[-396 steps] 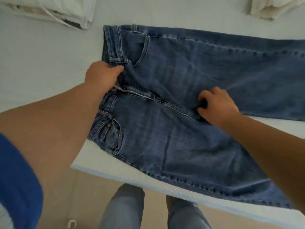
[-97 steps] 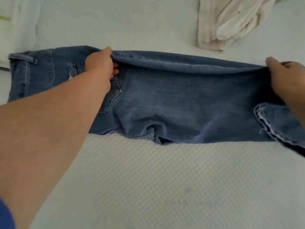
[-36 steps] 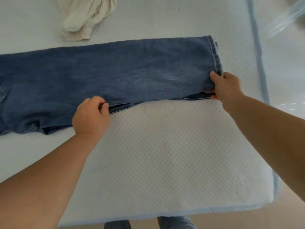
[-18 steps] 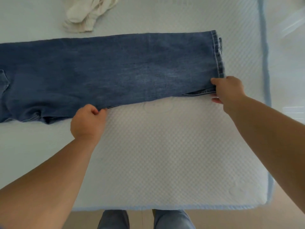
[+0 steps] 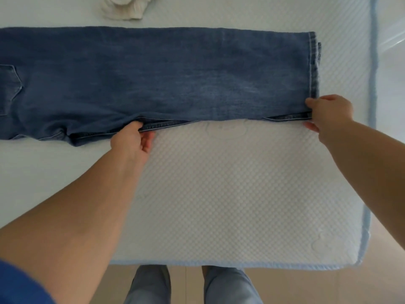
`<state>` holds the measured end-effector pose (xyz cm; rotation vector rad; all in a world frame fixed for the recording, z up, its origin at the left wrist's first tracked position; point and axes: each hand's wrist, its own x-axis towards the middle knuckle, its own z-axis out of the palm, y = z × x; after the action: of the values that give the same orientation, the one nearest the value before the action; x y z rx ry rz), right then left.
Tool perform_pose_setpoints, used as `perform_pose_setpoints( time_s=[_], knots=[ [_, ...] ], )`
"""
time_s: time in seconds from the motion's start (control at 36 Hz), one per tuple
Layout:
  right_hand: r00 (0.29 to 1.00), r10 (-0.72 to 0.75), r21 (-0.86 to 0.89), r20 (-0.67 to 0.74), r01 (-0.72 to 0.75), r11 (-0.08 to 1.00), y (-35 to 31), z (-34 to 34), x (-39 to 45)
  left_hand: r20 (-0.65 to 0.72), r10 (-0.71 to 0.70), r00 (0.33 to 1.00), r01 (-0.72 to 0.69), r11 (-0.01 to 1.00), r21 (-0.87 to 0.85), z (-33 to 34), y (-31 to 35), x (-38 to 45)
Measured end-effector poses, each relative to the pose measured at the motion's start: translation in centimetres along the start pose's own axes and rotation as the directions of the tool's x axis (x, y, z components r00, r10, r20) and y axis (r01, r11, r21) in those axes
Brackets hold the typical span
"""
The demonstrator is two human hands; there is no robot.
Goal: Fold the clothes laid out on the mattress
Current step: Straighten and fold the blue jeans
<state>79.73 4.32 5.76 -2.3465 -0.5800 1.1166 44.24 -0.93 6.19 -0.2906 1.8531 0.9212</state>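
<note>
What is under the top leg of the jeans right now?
Under the jeans top layer, the other leg's seam and hem peek out along the near edge, pinched by the left hand and right hand. The rest is covered; the mattress lies beneath.

Blue jeans (image 5: 153,73) flat on white mattress (image 5: 230,194), near edge pinched by left hand (image 5: 131,141) and right hand (image 5: 328,113).
</note>
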Motion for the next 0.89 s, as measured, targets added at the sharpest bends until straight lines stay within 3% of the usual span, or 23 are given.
perform_pose_setpoints(
  time_s=[0.08,0.17,0.28,0.42,0.5,0.58,0.64,0.69,0.75,0.81,0.89],
  knots=[
    [1.000,-0.007,0.015,-0.025,0.007,1.000,-0.3,-0.4,0.1,-0.027,0.073,0.997,-0.073,0.997,0.007,-1.9,0.3,-0.2],
    [0.998,-0.052,-0.079,-0.039,0.048,0.996,0.3,-0.2,-0.2,-0.050,0.127,0.991,-0.129,0.991,-0.037,-3.7,0.7,-0.3],
    [0.997,-0.050,-0.117,-0.051,0.044,0.992,1.6,0.3,-0.4,-0.050,0.056,0.997,-0.058,0.998,-0.026,-4.0,0.2,0.2],
    [0.999,-0.016,-0.079,-0.029,0.014,0.997,2.8,-0.3,-0.6,-0.025,-0.001,1.000,0.004,0.992,0.123,-3.8,-0.6,0.8],
    [0.999,0.026,-0.038,0.039,-0.024,0.999,2.8,-0.9,-0.8,-0.015,0.002,1.000,0.002,0.954,0.299,-4.4,-0.7,0.0],
    [0.992,0.069,-0.017,0.105,-0.068,0.998,1.8,-1.4,-0.8,0.030,0.048,0.998,-0.056,0.863,0.502,-4.4,-1.7,-1.4],
    [0.985,0.092,-0.023,0.147,-0.090,0.996,0.5,-1.5,-0.5,0.076,0.167,0.983,-0.181,0.807,0.562,-3.8,-2.1,-2.4],
    [0.984,0.092,-0.113,0.153,-0.075,0.991,-0.9,-1.1,0.2,0.177,0.372,0.911,-0.396,0.668,0.630,-2.8,-2.3,-3.2],
    [0.988,0.046,-0.172,0.147,-0.020,0.985,-2.3,-0.2,0.6,0.315,0.506,0.803,-0.551,0.427,0.717,-1.6,-2.3,-3.8],
    [0.990,-0.028,-0.205,0.135,0.056,0.977,-3.4,0.7,0.9,0.413,0.546,0.729,-0.621,0.273,0.735,-0.2,-2.5,-3.9],
    [0.982,-0.173,-0.239,0.073,0.186,0.953,-3.8,1.4,1.5,0.494,0.560,0.665,-0.663,0.137,0.736,1.8,-2.7,-3.7]
  ],
)
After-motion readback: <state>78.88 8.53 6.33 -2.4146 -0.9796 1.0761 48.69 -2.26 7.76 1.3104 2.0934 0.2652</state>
